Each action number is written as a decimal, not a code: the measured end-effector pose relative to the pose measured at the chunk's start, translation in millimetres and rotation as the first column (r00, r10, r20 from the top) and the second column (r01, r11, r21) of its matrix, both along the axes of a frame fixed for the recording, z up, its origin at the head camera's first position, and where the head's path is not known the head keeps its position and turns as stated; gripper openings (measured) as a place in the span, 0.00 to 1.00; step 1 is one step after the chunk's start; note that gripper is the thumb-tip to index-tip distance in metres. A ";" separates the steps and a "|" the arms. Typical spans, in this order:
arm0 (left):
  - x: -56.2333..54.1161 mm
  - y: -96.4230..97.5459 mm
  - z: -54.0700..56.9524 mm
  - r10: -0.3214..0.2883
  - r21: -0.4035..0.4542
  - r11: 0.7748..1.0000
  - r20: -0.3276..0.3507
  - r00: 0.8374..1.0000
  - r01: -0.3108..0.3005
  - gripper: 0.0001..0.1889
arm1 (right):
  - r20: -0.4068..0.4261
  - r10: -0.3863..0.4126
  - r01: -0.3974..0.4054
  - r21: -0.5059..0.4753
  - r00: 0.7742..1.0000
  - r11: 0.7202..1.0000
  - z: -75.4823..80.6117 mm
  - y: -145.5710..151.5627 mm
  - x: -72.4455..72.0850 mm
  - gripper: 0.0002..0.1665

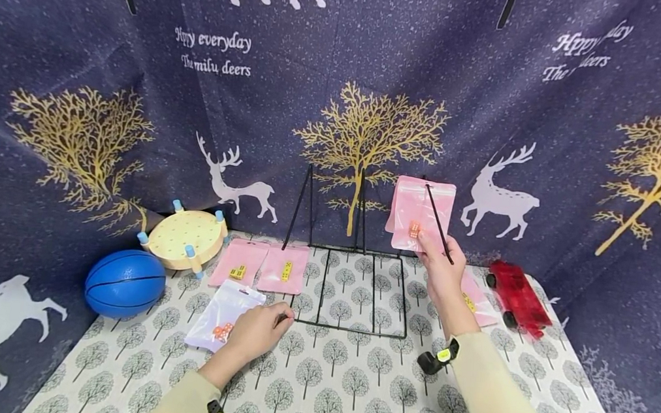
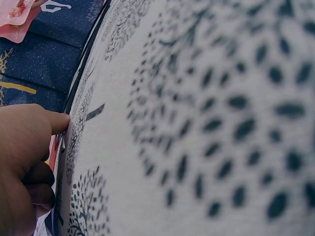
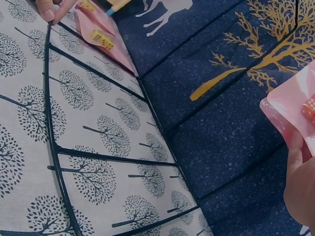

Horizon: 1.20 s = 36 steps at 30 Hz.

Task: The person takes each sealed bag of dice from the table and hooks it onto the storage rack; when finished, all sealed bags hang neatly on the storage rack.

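A black wire rack (image 1: 328,326) stands mid-table with upright arms at its back. My left hand (image 1: 261,328) grips the rack's front left corner, seen also in the right wrist view. At the right arm, my right hand (image 1: 442,269) pinches the lower edge of a pink zip bag (image 1: 407,207) with orange dice (image 1: 415,229). A thin black rod crosses in front of this bag, near its top hole. Another pink bag (image 1: 391,215) shows behind it. Beside my left hand lies a white bag (image 1: 217,308) with red dice (image 1: 223,331).
Two pink bags (image 1: 294,285) with yellow dice lie behind the left hand. Another pink bag (image 1: 484,305) lies partly behind the right forearm. A blue ball (image 1: 125,283) and a yellow round stand (image 1: 186,240) are on the left, a red toy car (image 1: 517,295) on the right.
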<state>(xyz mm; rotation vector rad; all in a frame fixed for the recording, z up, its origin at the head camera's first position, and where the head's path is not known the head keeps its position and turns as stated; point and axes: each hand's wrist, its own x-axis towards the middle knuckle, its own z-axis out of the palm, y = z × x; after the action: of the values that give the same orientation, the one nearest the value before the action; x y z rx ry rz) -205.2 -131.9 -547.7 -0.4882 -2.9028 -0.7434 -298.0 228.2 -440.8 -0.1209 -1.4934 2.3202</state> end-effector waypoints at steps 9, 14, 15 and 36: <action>-0.4 0.7 -1.4 -0.001 0.006 1.000 -0.005 1.000 0.001 0.02 | 0.040 0.042 -0.042 0.005 0.998 0.999 -1.7 1.6 -0.3 0.18; -0.9 0.9 -1.2 -0.002 0.002 1.000 -0.004 1.000 0.002 0.02 | 0.086 0.036 -0.036 0.002 0.996 0.999 -5.2 4.3 1.3 0.14; -1.1 0.9 -1.1 -0.003 0.001 1.000 -0.003 1.000 0.003 0.02 | 0.096 0.028 -0.029 0.009 0.995 1.000 -6.4 5.1 1.6 0.16; -0.4 0.4 -2.0 0.005 0.003 1.000 -0.002 1.000 -0.005 0.03 | 0.123 -0.127 0.031 0.588 0.984 0.808 -50.9 41.3 37.1 0.21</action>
<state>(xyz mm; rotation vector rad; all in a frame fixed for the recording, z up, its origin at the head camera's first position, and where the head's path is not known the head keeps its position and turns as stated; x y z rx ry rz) -205.6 -131.4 -549.6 -0.4804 -2.8994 -0.7466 -260.9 269.5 -491.6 -0.1963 -2.1684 1.7119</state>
